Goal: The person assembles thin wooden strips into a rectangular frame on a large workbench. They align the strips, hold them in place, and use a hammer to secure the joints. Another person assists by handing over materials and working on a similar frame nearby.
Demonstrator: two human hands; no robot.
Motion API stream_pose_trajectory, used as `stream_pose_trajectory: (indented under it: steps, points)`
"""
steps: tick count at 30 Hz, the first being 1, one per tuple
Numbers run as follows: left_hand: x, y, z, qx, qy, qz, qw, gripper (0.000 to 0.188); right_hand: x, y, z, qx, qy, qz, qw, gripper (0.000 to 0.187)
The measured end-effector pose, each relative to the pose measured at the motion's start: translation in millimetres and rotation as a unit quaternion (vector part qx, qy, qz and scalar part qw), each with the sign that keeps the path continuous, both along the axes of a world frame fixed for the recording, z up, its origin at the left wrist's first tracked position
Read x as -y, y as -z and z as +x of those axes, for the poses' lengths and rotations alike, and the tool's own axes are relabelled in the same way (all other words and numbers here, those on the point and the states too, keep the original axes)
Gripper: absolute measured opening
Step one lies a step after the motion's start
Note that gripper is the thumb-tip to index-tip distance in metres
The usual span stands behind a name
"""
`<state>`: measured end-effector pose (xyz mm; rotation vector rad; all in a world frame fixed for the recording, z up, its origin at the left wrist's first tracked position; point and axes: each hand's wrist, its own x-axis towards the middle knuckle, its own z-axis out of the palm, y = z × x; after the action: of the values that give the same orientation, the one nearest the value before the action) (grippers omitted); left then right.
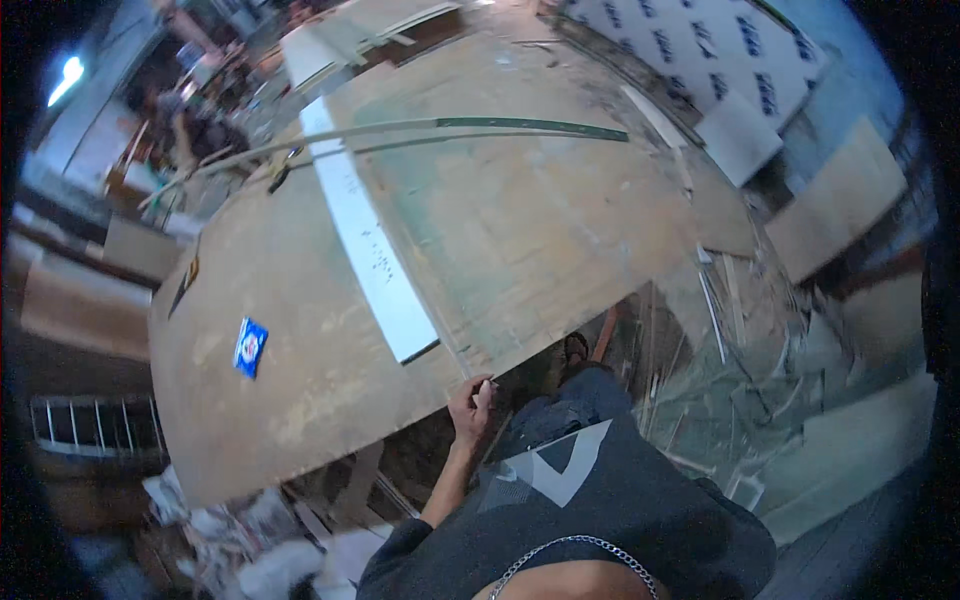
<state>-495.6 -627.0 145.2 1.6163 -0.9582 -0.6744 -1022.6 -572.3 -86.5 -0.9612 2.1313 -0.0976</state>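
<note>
My left hand point(470, 408) is at the near edge of a large worn worktable point(540, 230). Its fingers are closed around the near end of a thin pale strip point(455, 350), which runs along the right side of a long white board point(365, 240). Dark handwritten marks show on the board, which lies lengthwise away from me. A long narrow batten point(400, 127), green over its right part, crosses the board's far end. My right hand is out of sight.
A blue packet point(250, 347) and a dark tool with yellow point(184, 287) lie on the table's left side. Another small dark tool point(284, 172) is further back. Sheet panels point(740, 135) lean at right. Scraps crowd the floor. A person point(185, 125) is at far left.
</note>
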Motion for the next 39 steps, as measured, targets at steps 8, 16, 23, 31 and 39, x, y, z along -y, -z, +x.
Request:
stream_pose_trajectory:
  steps: [8, 16, 23, 31, 39]
  points:
    - [30, 10, -29, -0.022, 0.093, 0.036, 0.995, 0.021, -80, 30, 27, 0.190, 0.144, 0.052, 0.970, 0.031]
    - [95, 7, -82, -0.008, 0.138, 0.049, 0.989, 0.020, 129, -17, 26, 0.062, 0.101, -0.204, 0.972, 0.025]
    - [197, 39, -167, 0.058, 0.200, 0.098, 0.973, 0.024, 136, 113, -144, 0.211, 0.230, -0.346, 0.885, 0.024]
    - [339, 37, -336, 0.080, 0.175, 0.135, 0.972, 0.028, 147, 211, -372, 0.731, 0.449, -0.008, 0.514, 0.015]
    - [435, 16, -454, 0.115, 0.340, 0.197, 0.912, 0.032, 344, 97, -429, 0.411, 0.308, -0.052, 0.857, 0.013]
